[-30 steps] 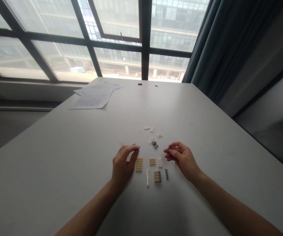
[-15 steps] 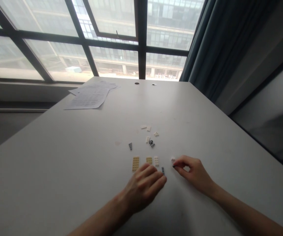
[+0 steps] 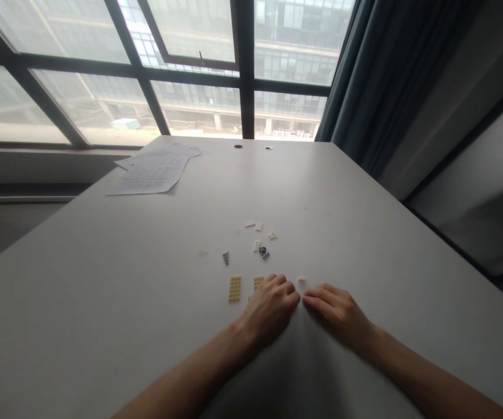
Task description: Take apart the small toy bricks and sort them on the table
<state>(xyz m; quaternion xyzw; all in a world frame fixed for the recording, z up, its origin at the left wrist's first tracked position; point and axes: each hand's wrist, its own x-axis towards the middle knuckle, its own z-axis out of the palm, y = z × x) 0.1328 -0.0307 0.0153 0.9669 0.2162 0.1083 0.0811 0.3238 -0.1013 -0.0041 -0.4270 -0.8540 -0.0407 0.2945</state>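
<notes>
On the surface (image 3: 146, 262), far edge beyond, left hand (image 3: 271, 305) and right hand (image 3: 341, 311) nearly meet, fingers' grip unclear; bricks (image 3: 234, 289) likely need light pinching.

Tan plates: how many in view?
2: the whole tan plate, left of the left hand; the part-hidden tan plate, beside that hand's knuckles. The hand may hide more.

No words, numbers or signs can be read: the papers (image 3: 149, 174) lying at the far left of the table (image 3: 124, 250) carry faint grey lines of what looks like print, too small and blurred to make out a single letter or figure.
</notes>
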